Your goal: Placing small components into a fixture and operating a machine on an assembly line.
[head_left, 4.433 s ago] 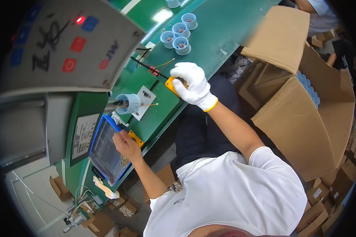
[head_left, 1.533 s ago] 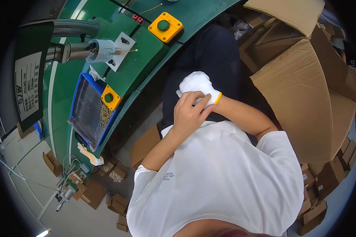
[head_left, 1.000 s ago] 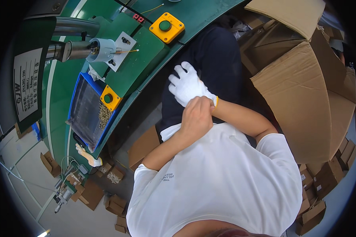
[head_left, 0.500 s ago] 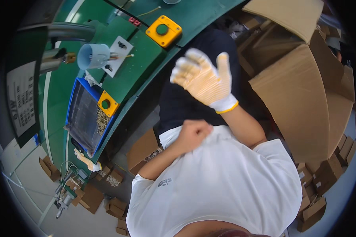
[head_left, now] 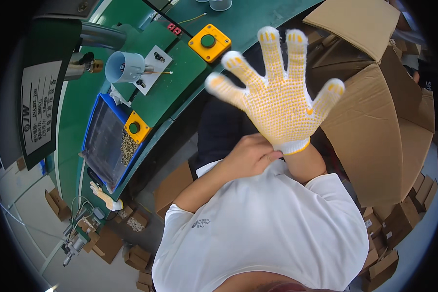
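Stretching across the far left, a green desk point(head_left: 250, 17) stands opposite a tall, open cardboard box point(head_left: 370, 146) on the right. Between them, in front of the wearer point(head_left: 263, 219), is a white, yellow-dotted glove point(head_left: 280, 100), worn on the right grip point(head_left: 286, 111), which is spread wide, palm toward the viewer, holding nothing. The bare left grip point(head_left: 250, 156) curls at the glove's cuff point(head_left: 294, 147); whether it pinches the knit, I cannot tell. An uneven tug there could probably bunch or twist the glove, and a swing rightward might catch its thumb point(head_left: 329, 96) on the box. The glove's long axis runs near to far, cuff to fingertips point(head_left: 296, 38), fanning away from the wearer, thumb angling right.
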### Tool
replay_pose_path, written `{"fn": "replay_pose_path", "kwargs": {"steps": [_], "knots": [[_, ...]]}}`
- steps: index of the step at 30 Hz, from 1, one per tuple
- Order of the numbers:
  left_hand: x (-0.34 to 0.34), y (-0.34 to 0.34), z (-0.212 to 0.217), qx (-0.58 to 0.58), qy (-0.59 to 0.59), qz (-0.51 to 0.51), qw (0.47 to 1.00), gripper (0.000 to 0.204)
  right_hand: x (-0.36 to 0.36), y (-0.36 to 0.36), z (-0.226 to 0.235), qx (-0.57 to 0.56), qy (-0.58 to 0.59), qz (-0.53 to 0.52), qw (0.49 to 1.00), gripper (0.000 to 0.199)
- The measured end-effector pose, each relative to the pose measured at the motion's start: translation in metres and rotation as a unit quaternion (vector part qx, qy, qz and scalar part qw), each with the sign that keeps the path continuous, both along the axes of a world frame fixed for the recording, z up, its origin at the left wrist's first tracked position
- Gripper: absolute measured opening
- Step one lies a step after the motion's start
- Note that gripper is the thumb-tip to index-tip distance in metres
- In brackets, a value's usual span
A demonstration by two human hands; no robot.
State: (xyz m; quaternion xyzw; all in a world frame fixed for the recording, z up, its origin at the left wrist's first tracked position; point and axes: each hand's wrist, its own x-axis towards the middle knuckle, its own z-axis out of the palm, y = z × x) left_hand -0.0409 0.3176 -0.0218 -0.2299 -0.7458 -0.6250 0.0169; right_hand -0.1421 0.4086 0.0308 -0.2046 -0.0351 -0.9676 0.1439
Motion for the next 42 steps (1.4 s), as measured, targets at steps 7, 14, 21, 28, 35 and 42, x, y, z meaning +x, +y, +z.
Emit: {"fn": "replay_pose_path", "kwargs": {"steps": [7, 14, 21, 28, 35, 42], "knots": [[0.005, -0.010, 0.028, -0.036, -0.068, -0.137, 0.988, 0.018, -0.004, -0.006, 0.020, 0.079, -0.010, 0.002, 0.997, 0.082], [0.002, -0.057, 0.006, -0.030, -0.111, -0.037, 0.993, 0.018, -0.017, -0.017, 0.001, 0.489, 0.241, -0.004, 0.838, 0.070], [0.038, -0.202, 0.017, -0.329, 0.056, 0.520, 0.786, 0.020, -0.065, -0.120, 0.033, 0.705, 0.329, -0.339, 0.529, 0.069], [0.055, -0.296, 0.012, -0.296, -0.092, 0.464, 0.830, 0.024, -0.082, -0.135, 0.009, 0.596, 0.298, -0.377, 0.644, 0.081], [0.047, -0.291, 0.024, -0.266, -0.258, 0.445, 0.815, 0.018, -0.221, -0.091, 0.033, 0.367, -0.015, -0.425, 0.827, 0.054], [0.043, -0.289, 0.016, -0.466, -0.064, 0.453, 0.758, 0.041, -0.226, -0.096, 0.098, 0.453, 0.216, -0.123, 0.856, 0.071]]}}
